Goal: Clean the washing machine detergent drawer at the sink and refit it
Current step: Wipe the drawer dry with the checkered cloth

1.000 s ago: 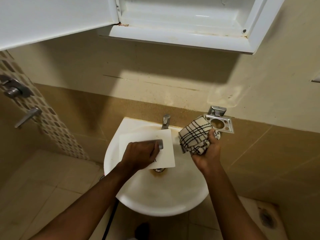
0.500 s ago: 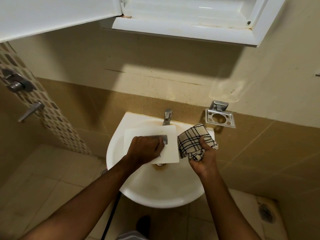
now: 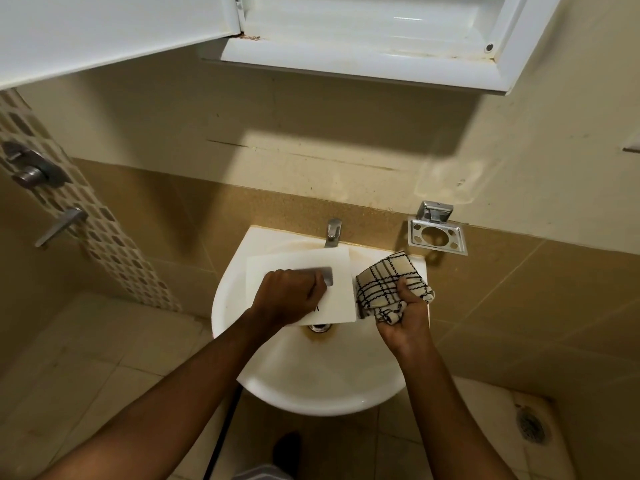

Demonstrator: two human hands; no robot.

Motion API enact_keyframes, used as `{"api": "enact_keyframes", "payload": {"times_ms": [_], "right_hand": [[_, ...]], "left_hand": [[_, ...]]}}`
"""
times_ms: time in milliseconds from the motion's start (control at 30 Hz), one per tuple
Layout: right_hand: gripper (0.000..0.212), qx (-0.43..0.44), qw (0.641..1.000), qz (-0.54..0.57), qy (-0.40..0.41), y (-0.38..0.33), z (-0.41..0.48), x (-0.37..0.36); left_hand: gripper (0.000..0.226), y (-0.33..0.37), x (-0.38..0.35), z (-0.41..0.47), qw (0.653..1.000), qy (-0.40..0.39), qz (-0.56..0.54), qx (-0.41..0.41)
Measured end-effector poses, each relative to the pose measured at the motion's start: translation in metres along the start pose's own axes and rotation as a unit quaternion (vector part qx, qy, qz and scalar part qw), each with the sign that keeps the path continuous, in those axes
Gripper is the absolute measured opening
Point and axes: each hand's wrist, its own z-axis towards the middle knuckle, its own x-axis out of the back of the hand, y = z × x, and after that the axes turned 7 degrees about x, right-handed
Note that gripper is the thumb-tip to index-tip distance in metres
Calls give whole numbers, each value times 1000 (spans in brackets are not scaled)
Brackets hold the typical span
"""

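The white detergent drawer [image 3: 337, 289] lies flat over the white sink [image 3: 311, 386], its front panel facing up, with a grey handle recess [image 3: 328, 274] near the middle. My left hand [image 3: 289, 296] grips it at that recess. My right hand [image 3: 405, 313] is closed on a bunched cream cloth with black checks [image 3: 388, 282], held against the drawer's right edge. The drawer's underside and compartments are hidden.
A chrome tap [image 3: 333, 233] stands at the back of the sink, and the drain [image 3: 319, 328] shows just below the drawer. A metal holder [image 3: 437, 233] is fixed to the wall at right. An open white cabinet [image 3: 363, 39] hangs overhead. A floor drain [image 3: 530, 426] is at the lower right.
My right hand has brought the cloth down from beside the wall holder to the drawer's right edge. The left hand has kept its grip on the drawer.
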Motion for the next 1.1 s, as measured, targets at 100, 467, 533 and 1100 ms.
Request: {"api": "enact_keyframes", "payload": {"times_ms": [100, 467, 533, 1100], "right_hand": [[22, 1, 1000, -5, -1, 0, 1, 4], [34, -5, 999, -32, 14, -2, -2, 9], [33, 3, 998, -63, 8, -2, -3, 9], [34, 96, 975, -195, 38, 13, 11, 12]], "left_hand": [[48, -3, 0, -1, 1000, -14, 8, -8], [52, -1, 7, 0, 999, -44, -10, 18], [52, 0, 7, -1, 998, -65, 3, 4], [51, -52, -24, -2, 743, -138, -293, 587]]}}
